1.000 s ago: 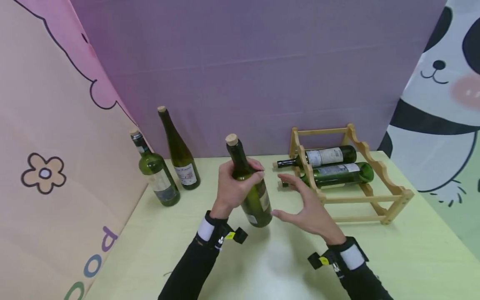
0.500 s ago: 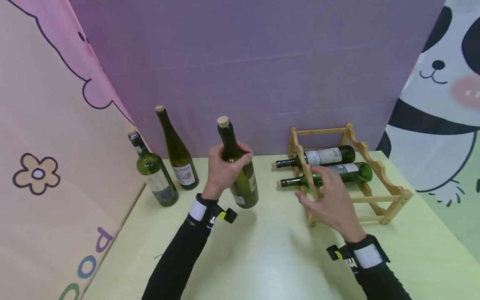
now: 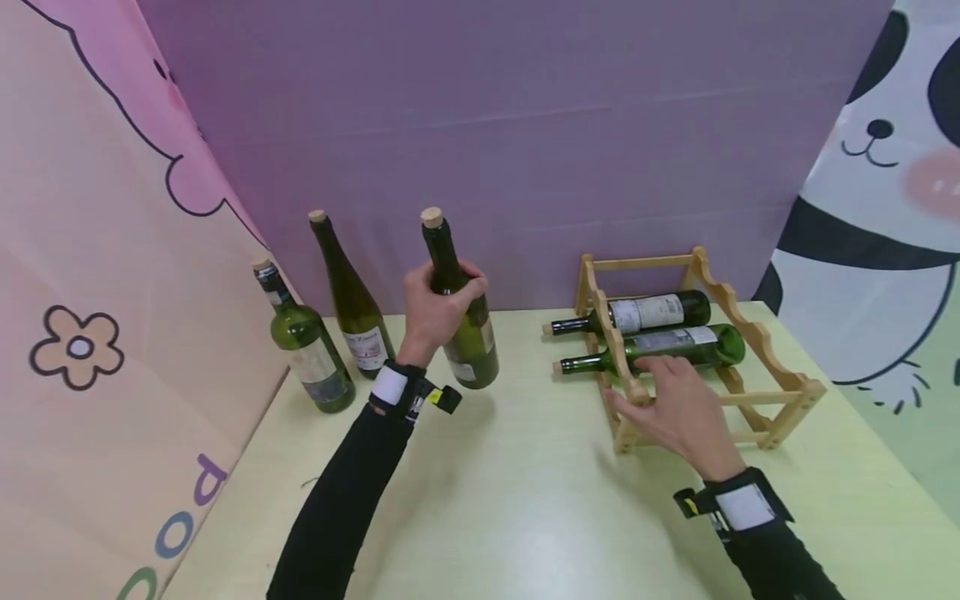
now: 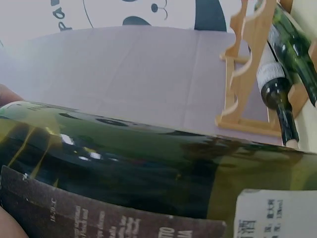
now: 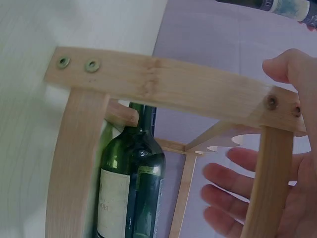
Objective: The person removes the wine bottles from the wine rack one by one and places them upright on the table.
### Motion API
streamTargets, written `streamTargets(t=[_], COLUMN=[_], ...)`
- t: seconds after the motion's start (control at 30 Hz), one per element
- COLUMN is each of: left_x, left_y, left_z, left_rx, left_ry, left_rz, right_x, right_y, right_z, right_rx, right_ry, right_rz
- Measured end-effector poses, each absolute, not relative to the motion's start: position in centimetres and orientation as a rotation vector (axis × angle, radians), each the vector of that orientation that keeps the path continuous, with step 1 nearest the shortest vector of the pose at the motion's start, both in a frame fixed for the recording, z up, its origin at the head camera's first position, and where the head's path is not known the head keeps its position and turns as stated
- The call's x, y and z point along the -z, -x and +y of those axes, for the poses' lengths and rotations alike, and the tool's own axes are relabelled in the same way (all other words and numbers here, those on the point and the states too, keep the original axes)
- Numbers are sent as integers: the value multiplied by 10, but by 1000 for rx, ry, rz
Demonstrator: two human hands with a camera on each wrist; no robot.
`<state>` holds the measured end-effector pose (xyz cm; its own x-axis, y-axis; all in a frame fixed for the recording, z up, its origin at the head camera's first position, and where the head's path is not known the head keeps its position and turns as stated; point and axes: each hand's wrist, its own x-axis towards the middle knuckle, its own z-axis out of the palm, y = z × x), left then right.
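Note:
My left hand grips a corked green wine bottle below its neck. The bottle leans slightly, its base apparently raised over the table; in the left wrist view its glass and labels fill the lower half. At the near left top corner of a wooden wine rack is my right hand. Its thumb and loosely extended fingers lie on either side of that corner in the right wrist view; whether they touch the wood is unclear. Two corked wine bottles, one farther back and one nearer, lie in the rack.
Two more corked bottles, a shorter one and a taller slim one, stand upright at the table's back left. A purple cloth wall rises behind the pale table. Printed cloth hangs on both sides.
The left hand has carried the bottle leftward and back, away from the rack. The right hand has moved away from the bottle, rightward to the rack's near corner.

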<state>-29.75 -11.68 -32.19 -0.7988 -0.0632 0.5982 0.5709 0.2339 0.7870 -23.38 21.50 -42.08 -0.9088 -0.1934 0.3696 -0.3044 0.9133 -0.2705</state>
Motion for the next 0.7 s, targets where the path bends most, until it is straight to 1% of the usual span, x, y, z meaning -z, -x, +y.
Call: streamTargets(t=[0.4,0.7], left_x=[323,319], left_y=[327,357], left_z=[-130,-145], left_rx=[1628,1636], left_ry=[315,205], left_rz=[-1976,-1959], right_x=[429,433], right_y=[241,244], right_z=[215,215], right_rx=[-239,-216], right_ry=[-341,-347], right_rz=[-2809,-2776])
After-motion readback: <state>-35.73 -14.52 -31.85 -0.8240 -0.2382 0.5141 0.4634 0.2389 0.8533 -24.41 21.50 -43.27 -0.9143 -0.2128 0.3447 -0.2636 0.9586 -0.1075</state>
